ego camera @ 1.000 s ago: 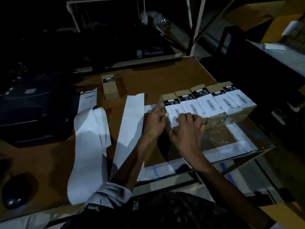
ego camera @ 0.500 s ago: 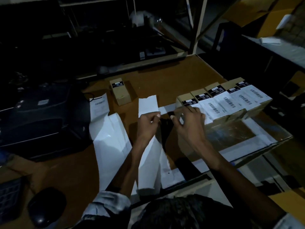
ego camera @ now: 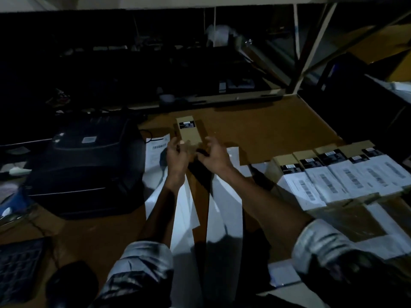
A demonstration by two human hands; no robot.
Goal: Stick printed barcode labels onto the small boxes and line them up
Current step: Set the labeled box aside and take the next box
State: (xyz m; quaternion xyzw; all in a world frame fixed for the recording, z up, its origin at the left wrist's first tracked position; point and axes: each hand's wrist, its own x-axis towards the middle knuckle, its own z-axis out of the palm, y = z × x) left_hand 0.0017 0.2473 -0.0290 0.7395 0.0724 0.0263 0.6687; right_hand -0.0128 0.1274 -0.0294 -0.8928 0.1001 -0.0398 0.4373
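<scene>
A lone brown small box [ego camera: 190, 132] with a black sticker lies on the brown table [ego camera: 278, 130], beyond the label strips. My left hand [ego camera: 176, 155] grips its near left end, thumb on top. My right hand [ego camera: 214, 156] is at the box's near right corner with fingers curved; the blur hides whether they hold it. Several small boxes with white barcode labels [ego camera: 338, 174] stand side by side in a row at the right. Two long white label backing strips [ego camera: 224, 210] run under my forearms toward me.
A black label printer [ego camera: 86, 167] sits left of the box, with a printed label [ego camera: 156, 150] at its right side. A dark mouse [ego camera: 71, 283] and a keyboard [ego camera: 17, 265] lie at the near left. A flat carton [ego camera: 347, 216] supports the row.
Both hands left the row of labelled boxes and moved left and away to the lone box. The camera swung left with them, so the row now sits at the right edge.
</scene>
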